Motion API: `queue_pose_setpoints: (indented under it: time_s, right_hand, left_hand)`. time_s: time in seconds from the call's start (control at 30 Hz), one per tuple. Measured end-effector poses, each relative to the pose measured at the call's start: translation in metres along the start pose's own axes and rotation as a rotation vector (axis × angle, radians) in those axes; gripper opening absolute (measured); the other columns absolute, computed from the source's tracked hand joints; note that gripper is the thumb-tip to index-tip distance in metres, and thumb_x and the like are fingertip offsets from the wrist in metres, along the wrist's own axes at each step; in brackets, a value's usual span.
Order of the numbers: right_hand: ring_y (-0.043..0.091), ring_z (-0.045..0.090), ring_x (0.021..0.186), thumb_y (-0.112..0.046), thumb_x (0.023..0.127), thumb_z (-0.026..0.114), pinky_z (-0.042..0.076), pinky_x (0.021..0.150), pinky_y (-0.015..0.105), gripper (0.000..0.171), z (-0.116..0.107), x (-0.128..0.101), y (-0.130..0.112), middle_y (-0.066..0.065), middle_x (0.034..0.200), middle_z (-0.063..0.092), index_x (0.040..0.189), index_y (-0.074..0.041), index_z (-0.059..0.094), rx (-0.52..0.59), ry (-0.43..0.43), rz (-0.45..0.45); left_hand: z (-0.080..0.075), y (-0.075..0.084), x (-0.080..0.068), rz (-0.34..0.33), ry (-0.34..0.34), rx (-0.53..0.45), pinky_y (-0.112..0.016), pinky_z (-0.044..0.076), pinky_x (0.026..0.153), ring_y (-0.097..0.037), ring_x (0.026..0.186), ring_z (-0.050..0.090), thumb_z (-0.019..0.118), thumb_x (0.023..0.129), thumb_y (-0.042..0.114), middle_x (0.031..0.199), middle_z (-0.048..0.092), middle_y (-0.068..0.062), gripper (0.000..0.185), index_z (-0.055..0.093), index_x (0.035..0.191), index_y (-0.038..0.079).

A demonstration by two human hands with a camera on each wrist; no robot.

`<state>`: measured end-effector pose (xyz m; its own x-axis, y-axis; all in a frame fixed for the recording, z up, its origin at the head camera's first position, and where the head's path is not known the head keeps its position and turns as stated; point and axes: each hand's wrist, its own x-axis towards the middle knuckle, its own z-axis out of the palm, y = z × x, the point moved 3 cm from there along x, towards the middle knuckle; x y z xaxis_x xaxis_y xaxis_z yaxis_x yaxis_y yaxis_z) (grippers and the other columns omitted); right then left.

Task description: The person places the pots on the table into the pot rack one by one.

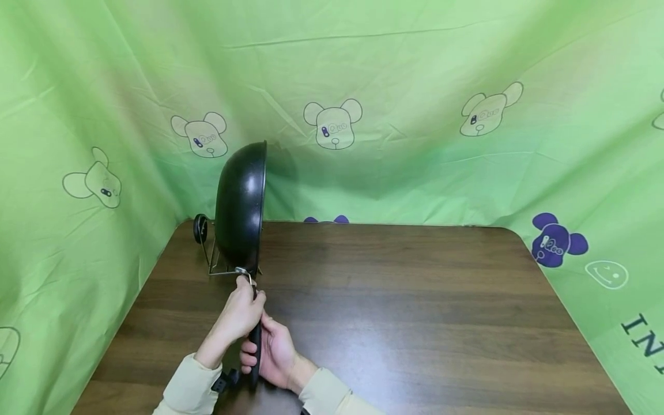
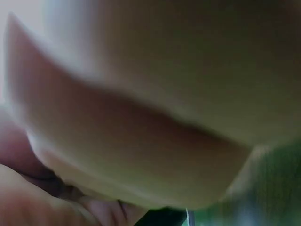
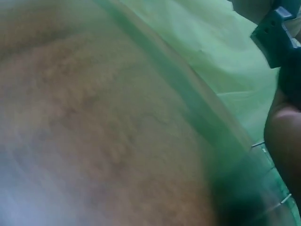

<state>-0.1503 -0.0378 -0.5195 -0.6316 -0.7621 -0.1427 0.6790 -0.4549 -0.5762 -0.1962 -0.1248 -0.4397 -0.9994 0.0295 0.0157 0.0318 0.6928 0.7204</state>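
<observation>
A black wok [image 1: 241,202] stands on its side at the left of the table, its rounded outside facing left and its long black handle [image 1: 255,369] pointing toward me. My left hand [image 1: 241,308] grips the handle close to the wok, by a bent metal piece [image 1: 244,272]. Further down, my right hand [image 1: 280,351] has its fingers curled round the same handle. Blurred fingers of the left hand [image 2: 131,122] fill most of the left wrist view. In the right wrist view the handle cannot be made out clearly.
A thin wire frame [image 1: 211,262] with a black round part [image 1: 200,228] stands behind and left of the wok, partly hidden. Beneath is a brown wooden table [image 1: 394,311]. Green printed cloth [image 1: 415,115] hangs along the back and sides.
</observation>
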Motion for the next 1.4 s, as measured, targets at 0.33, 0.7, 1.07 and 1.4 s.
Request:
queue_pose_setpoints:
  time_s: [0.33, 0.7, 1.07, 1.4]
  right_hand:
    - [0.014, 0.042, 0.062, -0.056, 0.105, 0.029, 0.044, 0.065, 0.029, 0.042, -0.003, 0.003, -0.001, -0.001, 0.074, 0.041, 0.095, -0.02, 0.049, -0.06, 0.1, -0.022]
    - [0.015, 0.064, 0.072, -0.046, 0.107, 0.039, 0.056, 0.075, 0.031, 0.037, -0.008, 0.001, 0.003, 0.0, 0.082, 0.059, 0.098, -0.015, 0.056, -0.143, 0.229, -0.073]
    - [0.021, 0.07, 0.089, -0.047, 0.108, 0.037, 0.058, 0.085, 0.037, 0.051, -0.004, 0.004, 0.01, 0.001, 0.091, 0.068, 0.118, -0.003, 0.059, -0.22, 0.174, -0.058]
    - [0.019, 0.07, 0.08, -0.033, 0.105, 0.051, 0.059, 0.084, 0.04, 0.037, -0.011, 0.002, 0.002, 0.007, 0.091, 0.069, 0.116, 0.001, 0.064, -0.31, 0.297, -0.061]
  left_hand:
    - [0.002, -0.006, 0.002, -0.018, -0.013, -0.007, -0.047, 0.051, 0.074, -0.031, 0.075, 0.06, 0.056, 0.096, 0.005, 0.076, 0.056, -0.012, 0.025, 0.041, 0.112, -0.009]
    - [0.003, -0.015, 0.001, -0.019, -0.016, -0.01, -0.045, 0.05, 0.072, -0.03, 0.075, 0.059, 0.053, 0.098, 0.003, 0.077, 0.056, -0.012, 0.025, 0.042, 0.117, -0.01]
    - [-0.005, -0.022, -0.006, 0.012, -0.045, 0.039, -0.042, 0.048, 0.068, -0.025, 0.069, 0.056, 0.055, 0.097, 0.002, 0.075, 0.054, -0.007, 0.02, 0.043, 0.111, -0.004]
    - [-0.01, -0.026, -0.014, -0.097, -0.016, 0.11, -0.056, 0.05, 0.085, -0.043, 0.097, 0.063, 0.062, 0.098, 0.024, 0.106, 0.06, -0.027, 0.057, 0.037, 0.13, -0.015]
